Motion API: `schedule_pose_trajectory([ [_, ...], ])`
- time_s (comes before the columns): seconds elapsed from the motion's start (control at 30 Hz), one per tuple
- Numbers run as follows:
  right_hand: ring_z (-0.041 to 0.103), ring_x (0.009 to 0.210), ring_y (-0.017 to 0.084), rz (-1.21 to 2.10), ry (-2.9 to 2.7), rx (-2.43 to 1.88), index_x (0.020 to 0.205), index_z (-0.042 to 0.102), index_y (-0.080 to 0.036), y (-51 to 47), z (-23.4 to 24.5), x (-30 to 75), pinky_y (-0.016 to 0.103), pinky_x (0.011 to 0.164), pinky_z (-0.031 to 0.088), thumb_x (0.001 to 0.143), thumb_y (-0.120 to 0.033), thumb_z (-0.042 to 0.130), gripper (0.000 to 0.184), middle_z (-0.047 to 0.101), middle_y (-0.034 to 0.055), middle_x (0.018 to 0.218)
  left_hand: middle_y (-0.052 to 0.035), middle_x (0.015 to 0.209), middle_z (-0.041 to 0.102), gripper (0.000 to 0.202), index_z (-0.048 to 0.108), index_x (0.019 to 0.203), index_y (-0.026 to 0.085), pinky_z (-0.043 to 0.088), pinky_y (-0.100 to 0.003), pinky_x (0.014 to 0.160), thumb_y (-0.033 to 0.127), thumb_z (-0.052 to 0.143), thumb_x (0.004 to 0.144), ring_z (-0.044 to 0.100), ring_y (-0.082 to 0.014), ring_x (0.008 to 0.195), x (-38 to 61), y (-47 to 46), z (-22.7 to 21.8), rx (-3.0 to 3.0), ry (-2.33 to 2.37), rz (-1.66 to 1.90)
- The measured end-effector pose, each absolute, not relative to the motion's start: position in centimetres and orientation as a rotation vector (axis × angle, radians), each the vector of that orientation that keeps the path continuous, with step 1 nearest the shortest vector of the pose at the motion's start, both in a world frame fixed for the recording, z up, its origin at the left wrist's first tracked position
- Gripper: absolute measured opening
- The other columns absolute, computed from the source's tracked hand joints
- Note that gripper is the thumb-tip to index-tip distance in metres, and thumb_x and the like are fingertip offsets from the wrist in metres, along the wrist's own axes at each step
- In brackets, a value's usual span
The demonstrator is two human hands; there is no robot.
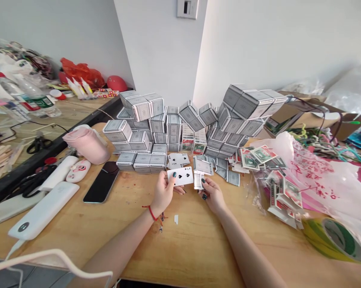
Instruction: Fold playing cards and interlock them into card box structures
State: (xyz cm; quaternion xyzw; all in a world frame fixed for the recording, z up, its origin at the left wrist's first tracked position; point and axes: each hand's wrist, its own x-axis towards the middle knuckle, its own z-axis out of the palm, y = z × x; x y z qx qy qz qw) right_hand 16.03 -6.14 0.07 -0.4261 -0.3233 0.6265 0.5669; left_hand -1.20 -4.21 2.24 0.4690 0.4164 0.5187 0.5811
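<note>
My left hand (165,192) is closed on a playing card (183,177), a spade shown face up, with the thumb on top. A few centimetres to the right, my right hand (212,194) pinches a small whitish folded card piece (198,182) by its edge. Just beyond the left hand, more spade cards (178,160) lie face up. Beyond the right hand is a grey-backed folded card (203,165). Behind both hands rise stacked blocks made of grey-backed cards (173,124), some tilted on top of others.
Opened card boxes (285,196) and a plastic bag (312,172) are on the right, near a roll of yellow tape (336,240). To the left lie a black phone (101,182), a white power bank (44,210) and a pink roll (87,144).
</note>
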Motion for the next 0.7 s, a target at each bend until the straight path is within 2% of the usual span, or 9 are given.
schedule_pose_trajectory([
  [0.33, 0.045, 0.045, 0.007, 1.449, -0.760, -0.992, 0.077, 0.056, -0.017, -6.20, -0.41, 16.04, 0.017, 0.039, 0.030, 0.067, -0.034, 0.062, 0.020, 0.053, -0.0018, 0.056, 0.0010, 0.059, 0.062, 0.027, 0.035, 0.086, 0.018, 0.050, -0.024, 0.041, 0.040, 0.047, 0.079, 0.063, -0.0159, 0.047, -1.12, -4.19, 2.27, 1.096, 0.990, 1.221],
  [0.5, 0.047, 0.045, 0.008, 1.415, -0.764, -1.069, 0.082, 0.056, -0.017, -6.10, -0.51, 15.97, 0.018, 0.037, 0.028, 0.066, -0.038, 0.063, 0.027, 0.055, -0.0018, 0.058, 0.0010, 0.060, 0.061, 0.026, 0.034, 0.085, 0.019, 0.050, -0.025, 0.043, 0.040, 0.047, 0.080, 0.063, -0.0164, 0.049, -1.24, -4.16, 1.95, 1.147, 1.009, 1.227],
  [0.7, 0.049, 0.047, 0.010, 1.362, -0.797, -1.102, 0.081, 0.055, -0.018, -6.12, -0.63, 15.83, 0.019, 0.038, 0.032, 0.068, -0.042, 0.061, 0.028, 0.055, -0.0009, 0.060, 0.0009, 0.061, 0.061, 0.024, 0.033, 0.082, 0.020, 0.050, -0.024, 0.043, 0.040, 0.045, 0.081, 0.063, -0.0151, 0.050, -1.19, -4.45, 1.99, 1.211, 1.047, 1.255],
])
